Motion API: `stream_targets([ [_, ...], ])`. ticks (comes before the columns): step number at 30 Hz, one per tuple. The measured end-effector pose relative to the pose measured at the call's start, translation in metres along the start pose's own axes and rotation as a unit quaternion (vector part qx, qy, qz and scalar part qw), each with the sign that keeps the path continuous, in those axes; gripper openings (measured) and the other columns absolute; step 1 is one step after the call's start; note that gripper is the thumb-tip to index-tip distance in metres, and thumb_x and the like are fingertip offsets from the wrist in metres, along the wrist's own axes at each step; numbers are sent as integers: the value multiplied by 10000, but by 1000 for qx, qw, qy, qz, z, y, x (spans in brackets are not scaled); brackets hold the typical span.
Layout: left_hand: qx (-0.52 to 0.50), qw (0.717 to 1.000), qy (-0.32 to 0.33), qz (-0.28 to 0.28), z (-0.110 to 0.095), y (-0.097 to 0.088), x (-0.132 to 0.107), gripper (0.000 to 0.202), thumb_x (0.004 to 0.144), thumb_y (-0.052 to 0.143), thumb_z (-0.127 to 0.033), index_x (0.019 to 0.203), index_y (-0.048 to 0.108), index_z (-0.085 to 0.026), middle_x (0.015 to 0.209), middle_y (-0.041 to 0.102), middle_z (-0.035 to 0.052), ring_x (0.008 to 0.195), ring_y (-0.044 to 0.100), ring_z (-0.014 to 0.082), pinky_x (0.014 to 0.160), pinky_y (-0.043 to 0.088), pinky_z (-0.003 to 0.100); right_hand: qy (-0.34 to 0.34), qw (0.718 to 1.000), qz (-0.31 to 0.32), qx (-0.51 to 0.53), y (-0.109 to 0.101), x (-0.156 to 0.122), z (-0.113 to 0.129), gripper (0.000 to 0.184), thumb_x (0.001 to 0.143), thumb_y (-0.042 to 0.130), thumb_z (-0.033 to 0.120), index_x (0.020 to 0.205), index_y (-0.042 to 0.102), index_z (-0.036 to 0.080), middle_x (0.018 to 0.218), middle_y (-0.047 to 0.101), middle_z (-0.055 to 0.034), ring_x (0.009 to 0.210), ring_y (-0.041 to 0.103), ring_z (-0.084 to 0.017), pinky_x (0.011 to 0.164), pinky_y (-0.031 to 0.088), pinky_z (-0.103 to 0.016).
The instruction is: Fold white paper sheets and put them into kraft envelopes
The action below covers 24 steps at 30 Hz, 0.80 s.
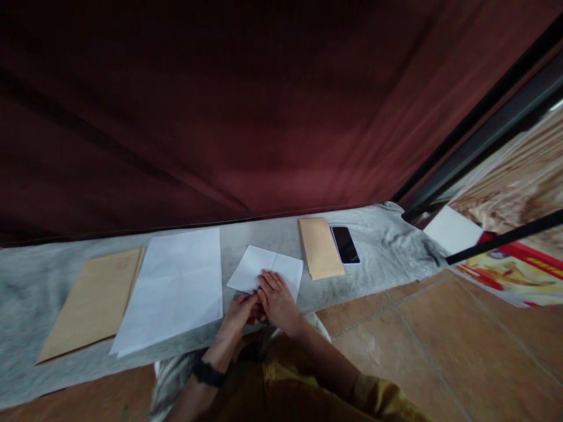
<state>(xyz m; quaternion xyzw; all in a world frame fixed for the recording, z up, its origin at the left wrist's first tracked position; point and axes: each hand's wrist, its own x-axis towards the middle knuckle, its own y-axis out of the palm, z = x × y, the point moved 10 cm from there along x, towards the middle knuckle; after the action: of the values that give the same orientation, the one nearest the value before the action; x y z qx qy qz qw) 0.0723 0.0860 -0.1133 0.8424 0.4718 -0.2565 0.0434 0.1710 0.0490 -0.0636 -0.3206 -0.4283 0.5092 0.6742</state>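
Note:
A folded white sheet of paper (266, 267) lies on the grey cloth (378, 246) in front of me. My right hand (278, 300) lies flat on its near edge, fingers stretched out and pressing it down. My left hand (240, 310) is beside it at the sheet's near corner, fingers curled and pinching the paper's edge. A dark band sits on my left wrist.
Left of the folded sheet lies a stack of white paper (176, 287), then a large brown envelope (94, 302). To the right are smaller brown envelopes (320, 247) and a dark phone (345, 244). A dark red curtain (220, 117) hangs behind. Tiled floor (440, 346) lies right.

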Motion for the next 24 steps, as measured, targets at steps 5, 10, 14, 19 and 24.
stream_targets([
  [5, 122, 989, 67, -51, -20, -13, -6, 276, 888, 549, -438, 747, 654, -226, 649, 701, 45, 623, 684, 204, 577, 518, 283, -59, 997, 38, -16, 4, -4, 4, 465, 1020, 533, 283, 1470, 528, 164, 1564, 485, -122, 1456, 432, -231, 1234, 336, -451],
  [10, 278, 906, 304, -101, -74, 7, 7, 428, 977, 430, -419, 1260, 656, -190, 1428, 621, 125, 1397, 505, 275, 1185, 386, 450, -64, 997, 40, -32, 5, -7, 3, 542, 980, 585, 297, 1492, 506, 135, 1511, 539, -153, 1444, 446, -262, 1239, 329, -471],
  [14, 408, 842, 341, -87, -72, 23, 25, 529, 996, 407, -407, 1403, 579, -117, 1582, 458, 168, 1537, 287, 325, 1248, 253, 535, -37, 998, 14, -46, 2, -18, -3, 511, 1012, 540, 331, 1492, 506, 161, 1509, 550, -125, 1438, 457, -267, 1237, 327, -489],
  [19, 486, 791, 357, -100, -66, 26, 20, 567, 1014, 375, -403, 1495, 499, -130, 1623, 386, 175, 1555, 233, 333, 1243, 224, 563, -4, 998, -32, -56, -10, -39, -16, 510, 1030, 515, 428, 1495, 500, 218, 1557, 498, -111, 1436, 468, -286, 1205, 361, -515],
  [24, 520, 769, 345, -136, -64, 21, 20, 613, 1019, 358, -446, 1539, 436, -131, 1637, 354, 172, 1546, 264, 331, 1241, 221, 551, 22, 995, -60, -82, -17, -56, -30, 556, 1023, 522, 460, 1515, 470, 208, 1582, 457, -133, 1458, 438, -291, 1189, 379, -503],
])
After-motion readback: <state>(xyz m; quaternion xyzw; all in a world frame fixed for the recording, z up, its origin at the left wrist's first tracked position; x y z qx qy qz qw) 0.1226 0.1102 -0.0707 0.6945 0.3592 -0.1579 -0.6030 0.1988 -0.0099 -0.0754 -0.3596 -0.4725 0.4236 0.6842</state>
